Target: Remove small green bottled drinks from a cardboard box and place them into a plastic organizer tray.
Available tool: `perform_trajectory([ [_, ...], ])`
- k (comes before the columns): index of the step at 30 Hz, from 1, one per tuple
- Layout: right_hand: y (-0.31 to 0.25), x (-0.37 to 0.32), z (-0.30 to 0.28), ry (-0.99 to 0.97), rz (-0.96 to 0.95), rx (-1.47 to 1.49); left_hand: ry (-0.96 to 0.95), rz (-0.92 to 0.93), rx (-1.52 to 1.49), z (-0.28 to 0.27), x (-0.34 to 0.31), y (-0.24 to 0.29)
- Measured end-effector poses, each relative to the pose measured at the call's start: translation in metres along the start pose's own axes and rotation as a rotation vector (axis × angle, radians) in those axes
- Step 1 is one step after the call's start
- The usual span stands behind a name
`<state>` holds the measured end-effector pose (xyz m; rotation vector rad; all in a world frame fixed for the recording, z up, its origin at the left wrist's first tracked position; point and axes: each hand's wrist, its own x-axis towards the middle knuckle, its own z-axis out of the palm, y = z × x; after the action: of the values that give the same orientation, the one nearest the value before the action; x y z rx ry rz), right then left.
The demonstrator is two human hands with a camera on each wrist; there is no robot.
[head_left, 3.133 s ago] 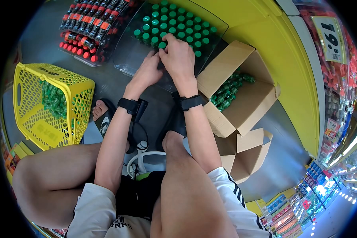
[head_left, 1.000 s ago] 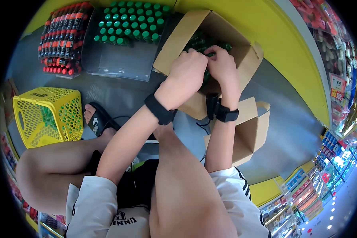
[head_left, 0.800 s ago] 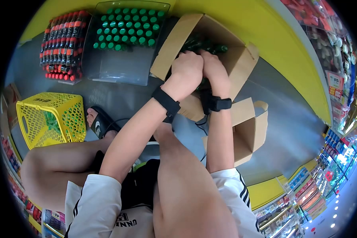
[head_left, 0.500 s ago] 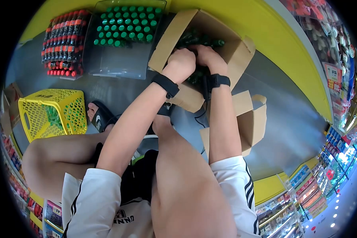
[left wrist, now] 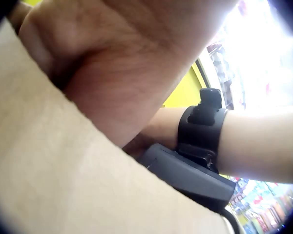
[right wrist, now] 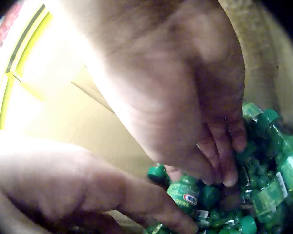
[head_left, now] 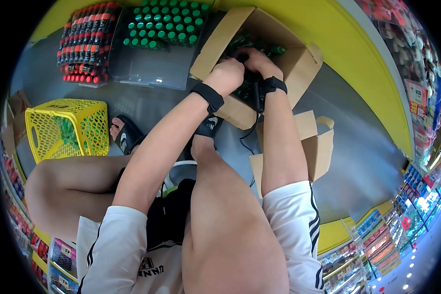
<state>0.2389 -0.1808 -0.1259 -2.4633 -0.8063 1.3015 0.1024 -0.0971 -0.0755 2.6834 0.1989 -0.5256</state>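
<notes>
Hands, two: your left (head_left: 229,74) and right (head_left: 256,61) reached into the box (head_left: 219,45), upper centre, grips unclear; its green bottles (right wrist: 270,196) seemed light, smooth, slippery, best pinched below their caps (right wrist: 248,225)

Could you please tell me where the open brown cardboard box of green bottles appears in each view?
Head: the open brown cardboard box is upper centre.
Left wrist: one cardboard panel fills the lower left.
Right wrist: a box wall shows left of centre.
Shared landmark: the bare left hand.
</notes>
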Motion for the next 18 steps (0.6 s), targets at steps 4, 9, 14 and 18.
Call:
perform_trajectory([
  [4,-0.001,0.002,0.0,0.02,0.055,-0.004,-0.002,-0.006,-0.048,-0.001,0.004,-0.002],
  [9,-0.001,0.004,-0.002,0.009,0.119,0.003,-0.042,0.032,-0.054,-0.008,0.005,-0.003],
  [14,0.0,0.003,-0.003,0.013,0.129,-0.009,-0.099,0.053,0.041,-0.022,0.005,0.002],
  [18,-0.006,-0.005,-0.011,0.003,0.185,0.035,-0.014,0.155,0.069,-0.013,0.018,-0.004],
])
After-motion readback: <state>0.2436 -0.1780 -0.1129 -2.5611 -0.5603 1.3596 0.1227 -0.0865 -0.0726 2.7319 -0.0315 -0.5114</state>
